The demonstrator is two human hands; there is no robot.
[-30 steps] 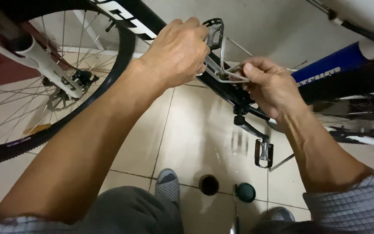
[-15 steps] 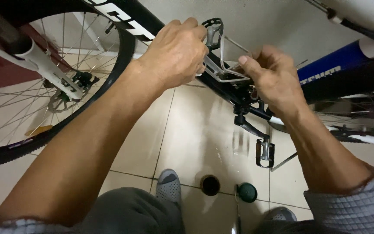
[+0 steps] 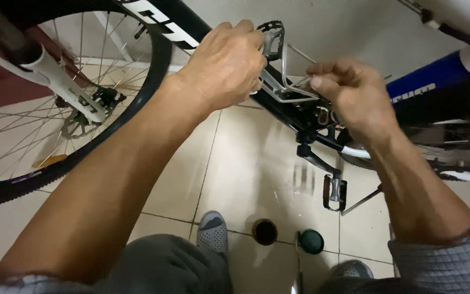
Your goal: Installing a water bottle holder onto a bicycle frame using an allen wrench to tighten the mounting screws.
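Top centre: left hand (image 3: 227,65) grips the black bike frame (image 3: 178,27) by the wire bottle cage (image 3: 289,79), right hand (image 3: 352,95) fingers pinched narrow at its mount, cage seated, fastening seemingly unfinished; front wheel (image 3: 55,109) upper left.

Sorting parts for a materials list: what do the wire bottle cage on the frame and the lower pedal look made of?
Silver wire bottle cage: bare metal rod, probably aluminium or steel; thin bent loops with a dull silver shine, held by both hands. Lower black-and-silver bicycle pedal: metal cage, apparently, with bright plate edges around a dark body; the core could be plastic.
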